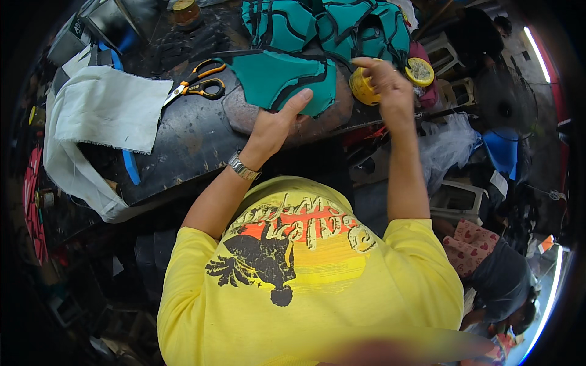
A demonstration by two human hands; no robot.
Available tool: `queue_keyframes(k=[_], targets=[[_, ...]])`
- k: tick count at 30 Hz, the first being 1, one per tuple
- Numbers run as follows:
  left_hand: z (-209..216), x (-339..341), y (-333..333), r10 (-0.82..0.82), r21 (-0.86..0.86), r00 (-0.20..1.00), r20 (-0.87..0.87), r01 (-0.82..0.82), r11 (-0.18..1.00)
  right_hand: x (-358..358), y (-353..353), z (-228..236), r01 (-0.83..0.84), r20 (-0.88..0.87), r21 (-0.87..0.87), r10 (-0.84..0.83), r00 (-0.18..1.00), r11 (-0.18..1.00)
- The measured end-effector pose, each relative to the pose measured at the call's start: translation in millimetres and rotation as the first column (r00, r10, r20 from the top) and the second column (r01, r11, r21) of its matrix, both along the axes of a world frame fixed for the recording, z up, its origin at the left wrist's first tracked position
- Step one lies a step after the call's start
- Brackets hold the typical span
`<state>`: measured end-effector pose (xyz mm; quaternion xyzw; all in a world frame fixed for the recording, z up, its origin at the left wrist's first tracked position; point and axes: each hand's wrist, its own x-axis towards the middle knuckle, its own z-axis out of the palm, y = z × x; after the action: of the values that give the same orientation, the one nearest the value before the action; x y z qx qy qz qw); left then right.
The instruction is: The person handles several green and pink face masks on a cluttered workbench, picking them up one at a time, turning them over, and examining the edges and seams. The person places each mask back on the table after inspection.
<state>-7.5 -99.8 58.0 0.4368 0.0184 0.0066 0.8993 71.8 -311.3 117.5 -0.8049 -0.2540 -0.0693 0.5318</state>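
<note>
A teal panel with black edging point(274, 73) lies over a rounded slab point(239, 113) near the table's front edge. My left hand point(278, 125) grips its near edge, thumb on top and fingers hidden beneath. To the right, my right hand point(389, 85) is raised beside a yellow tub point(360, 91), its fingers curled together and slightly blurred. Whether anything small sits between those fingertips cannot be made out. Behind the panel, several similar teal pieces with black edging point(284, 27) are heaped together.
Orange-and-black scissors point(204, 85) rest left of the slab, touching a white cloth point(113, 110) that hangs over the table edge. A second yellow-rimmed container point(420, 72) stands at right. Clear plastic sheeting point(448, 146) and a fan point(505, 107) are farther right; another person point(500, 274) is at lower right.
</note>
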Motion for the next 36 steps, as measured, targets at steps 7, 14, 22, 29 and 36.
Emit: queue_keyframes(k=[7, 14, 22, 29, 36], targets=[[0, 8, 10, -0.055, -0.097, 0.969, 0.240, 0.081, 0.992, 72, -72, -32, 0.541, 0.554, -0.750, -0.084, 0.828, 0.380], [-1, 7, 13, -0.032, -0.113, 0.960, 0.279, 0.066, 0.991, 41, -58, -8, 0.722, 0.775, -0.370, -0.233, 0.587, 0.585], [0, 8, 0, 0.060, -0.112, 0.979, 0.195, -0.039, 0.993, -33, -16, 11, 0.143, 0.226, -0.245, -0.087, 0.970, 0.959], [9, 0, -7, 0.144, 0.009, 0.980, 0.139, -0.146, 0.989, -43, 25, 3, 0.190, 0.586, -0.441, 0.121, 0.802, 0.877], [11, -2, -11, 0.186, -0.033, 0.969, 0.162, -0.183, 0.983, -46, 29, -1, 0.346, 0.645, -0.535, 0.109, 0.756, 0.771]])
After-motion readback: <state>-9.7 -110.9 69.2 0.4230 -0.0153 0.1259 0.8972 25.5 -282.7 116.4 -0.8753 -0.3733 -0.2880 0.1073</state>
